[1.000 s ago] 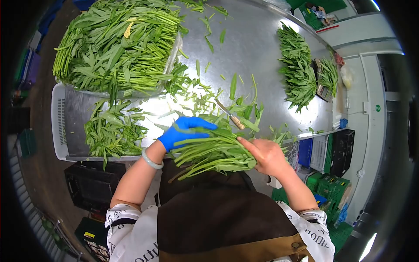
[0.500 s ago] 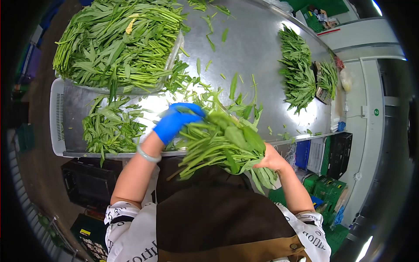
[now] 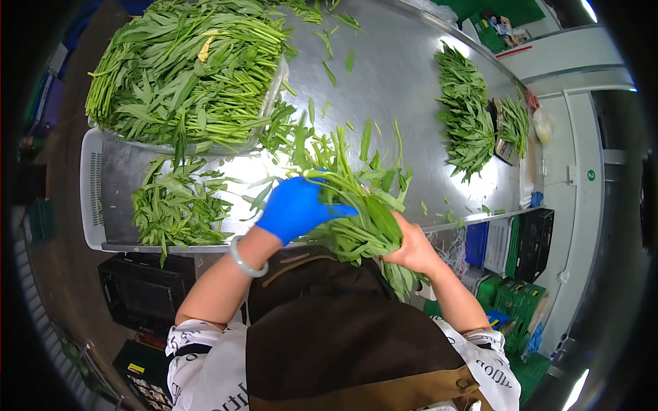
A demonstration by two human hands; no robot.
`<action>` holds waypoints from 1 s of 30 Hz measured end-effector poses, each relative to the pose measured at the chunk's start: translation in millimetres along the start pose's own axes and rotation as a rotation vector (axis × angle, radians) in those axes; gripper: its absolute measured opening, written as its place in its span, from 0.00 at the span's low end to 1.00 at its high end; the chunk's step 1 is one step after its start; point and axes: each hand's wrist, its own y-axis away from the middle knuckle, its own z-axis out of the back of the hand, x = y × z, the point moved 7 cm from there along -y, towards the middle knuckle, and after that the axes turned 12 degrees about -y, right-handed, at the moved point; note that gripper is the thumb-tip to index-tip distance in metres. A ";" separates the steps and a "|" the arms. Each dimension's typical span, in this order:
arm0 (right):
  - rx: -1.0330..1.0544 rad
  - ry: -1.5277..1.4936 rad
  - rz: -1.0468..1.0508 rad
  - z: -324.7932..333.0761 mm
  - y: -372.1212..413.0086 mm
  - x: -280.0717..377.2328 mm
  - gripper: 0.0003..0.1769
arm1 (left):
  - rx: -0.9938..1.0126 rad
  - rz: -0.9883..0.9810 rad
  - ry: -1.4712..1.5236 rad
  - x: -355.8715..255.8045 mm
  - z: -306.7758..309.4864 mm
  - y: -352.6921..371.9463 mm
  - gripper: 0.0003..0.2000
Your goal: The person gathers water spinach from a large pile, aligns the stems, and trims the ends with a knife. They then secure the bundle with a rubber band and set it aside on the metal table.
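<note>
A bunch of water spinach [image 3: 367, 226] is held over the near edge of the metal table, in front of my apron. My left hand [image 3: 293, 209], in a blue glove, is wrapped round its left side, with the thumb lying across the stems. My bare right hand [image 3: 411, 248] grips the leafy right end, its fingers partly hidden by leaves. Some stems point up and away from me, and leaves hang below my right hand. Loose leaves and stems [image 3: 281, 127] are scattered just beyond my left hand.
A large heap of water spinach [image 3: 192, 75] fills a clear-lined container at the far left. A leaf pile [image 3: 178, 205] lies at the near left, beside a white basket [image 3: 91, 185]. Sorted bunches [image 3: 466, 109] rest at the right of the metal table [image 3: 397, 61]. Crates [image 3: 147, 288] stand below.
The bunch has turned from lying sideways to pointing more away from me. My left hand has moved right and closed round it; my right hand has shifted slightly left.
</note>
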 end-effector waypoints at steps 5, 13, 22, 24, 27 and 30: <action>-0.005 0.092 -0.028 9.6 -0.3 -14.4 0.46 | -0.209 0.374 1.048 83.6 -32.1 -4.2 0.12; -0.022 0.300 0.050 1.5 0.1 -12.0 0.46 | -0.032 0.339 1.133 51.1 -26.5 -2.7 0.16; -0.028 0.320 0.171 -0.8 7.3 -8.7 0.48 | 0.154 0.391 1.587 33.0 -41.9 -3.1 0.10; -0.031 0.288 0.149 1.1 8.3 -9.4 0.47 | 0.124 0.368 1.664 30.5 -32.4 -4.0 0.11; -0.044 0.293 0.159 2.5 12.1 -3.8 0.47 | 0.067 0.335 1.543 19.7 -17.1 -2.1 0.11; -0.093 0.292 0.212 6.8 18.6 -4.5 0.46 | 0.066 0.380 1.116 35.5 -25.7 -3.7 0.10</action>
